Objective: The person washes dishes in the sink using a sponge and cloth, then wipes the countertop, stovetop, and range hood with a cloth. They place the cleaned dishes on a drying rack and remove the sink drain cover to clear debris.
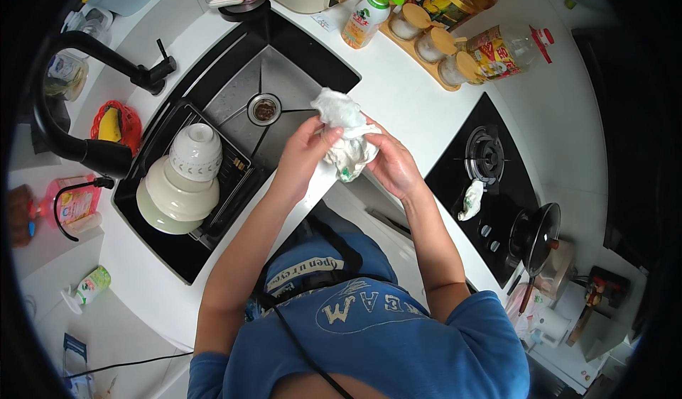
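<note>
Both hands hold a bunched white cloth [349, 154] with a green patch at its lower end, above the counter's front edge beside the sink [234, 87]. My left hand [301, 156] pinches it from the left with thumb and fingers. On the other side my right hand [394, 162] grips its edge. A pale, puffy white wad [337, 107] sticks up from the top of the bundle; I cannot tell whether it is foam or cloth. Another white cloth with green marks [472, 201] lies on the black gas hob [453, 164] to the right.
Stacked bowls [184, 186] stand on a black rack in the sink, under a black faucet [101, 53]. A green-topped spray bottle [367, 18], lidded seasoning jars [429, 42] and an oil bottle [501, 53] line the back counter. A lidded pan [541, 244] sits on the hob.
</note>
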The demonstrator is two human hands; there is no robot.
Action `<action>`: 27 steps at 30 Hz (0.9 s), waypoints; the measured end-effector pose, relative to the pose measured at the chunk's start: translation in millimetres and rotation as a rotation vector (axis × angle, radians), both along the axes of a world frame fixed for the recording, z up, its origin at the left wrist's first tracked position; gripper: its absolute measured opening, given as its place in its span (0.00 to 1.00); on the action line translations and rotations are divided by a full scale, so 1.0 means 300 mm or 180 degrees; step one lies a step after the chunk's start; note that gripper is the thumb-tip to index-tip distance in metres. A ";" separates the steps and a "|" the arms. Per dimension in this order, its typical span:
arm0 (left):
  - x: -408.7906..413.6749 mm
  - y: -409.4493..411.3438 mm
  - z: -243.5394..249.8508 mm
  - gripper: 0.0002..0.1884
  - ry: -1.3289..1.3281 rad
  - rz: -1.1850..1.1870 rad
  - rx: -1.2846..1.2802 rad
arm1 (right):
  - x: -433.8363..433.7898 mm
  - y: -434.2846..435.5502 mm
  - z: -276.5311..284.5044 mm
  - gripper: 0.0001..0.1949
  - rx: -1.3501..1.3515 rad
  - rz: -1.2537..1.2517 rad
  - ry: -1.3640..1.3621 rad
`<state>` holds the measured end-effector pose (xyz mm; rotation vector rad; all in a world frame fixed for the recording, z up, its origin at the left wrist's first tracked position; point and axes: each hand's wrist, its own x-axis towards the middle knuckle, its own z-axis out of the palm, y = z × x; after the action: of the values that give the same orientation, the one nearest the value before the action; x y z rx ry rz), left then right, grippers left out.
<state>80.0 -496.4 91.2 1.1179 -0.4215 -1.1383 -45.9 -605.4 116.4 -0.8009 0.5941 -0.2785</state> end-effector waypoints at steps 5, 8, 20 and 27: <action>-0.011 0.028 -0.206 0.11 0.0330 0.0512 0.0133 | -0.063 -0.004 -0.062 0.21 0.0178 -0.0896 0.0387; -0.069 0.051 -0.153 0.15 0.1334 -0.0090 0.0159 | -0.135 0.013 -0.114 0.21 0.0576 -0.1505 0.0418; -0.180 0.032 -0.193 0.13 0.0183 -0.0750 0.0365 | -0.348 -0.050 -0.077 0.22 -0.0927 -0.1428 0.1061; -0.171 -0.004 -0.168 0.16 -0.1873 -0.0199 0.0963 | -0.308 -0.252 0.157 0.26 -0.1637 -0.1369 0.0079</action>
<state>28.6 -497.6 40.7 1.7230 -0.7584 -0.9295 -138.5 -681.0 163.5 -1.1673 0.7282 -0.8402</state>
